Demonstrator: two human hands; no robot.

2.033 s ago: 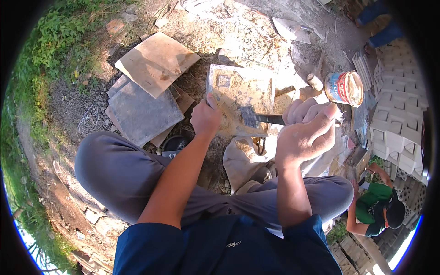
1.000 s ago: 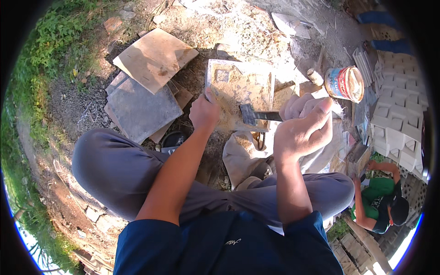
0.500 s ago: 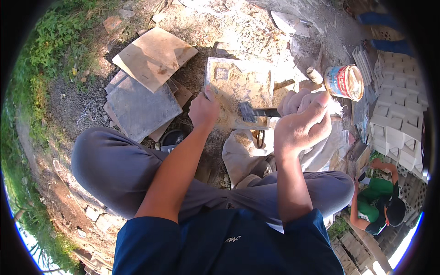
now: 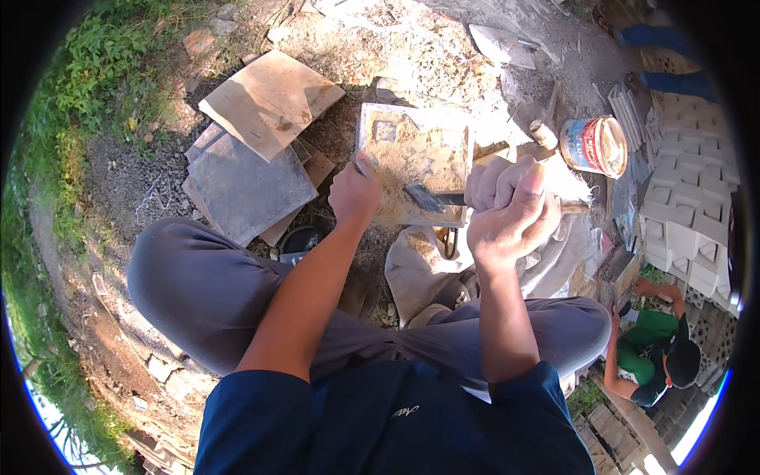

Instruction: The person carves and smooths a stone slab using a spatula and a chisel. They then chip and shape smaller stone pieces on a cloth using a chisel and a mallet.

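Right hand and tool sit a little farther left over the slab than half a second ago; more of the handle's wooden end now shows beyond my fist. Left hand holds nearly the same spot.

Head view, the only one. Slab: ahead of me, between my hands, roughly square, sandy on its upper face, so no clear long axis. Tool: long axis runs crosswise, nearly level left to right, dark head pointing left over the slab's near part. Whether the head touches the face or hovers just above, I cannot tell.

Right fingers: closed round the handle, thumb uppermost. The head lies left of this fist, in line with the handle; of my two hands, the right is nearer to it. Left fingers: curled at the slab's left edge, thumb along the rim, apparently clamped; their grip underneath is hidden.

Surroundings: tan board overlapping grey board, left of the slab; sack just on my side of it; tin to the right, on its side; co-worker at far right.
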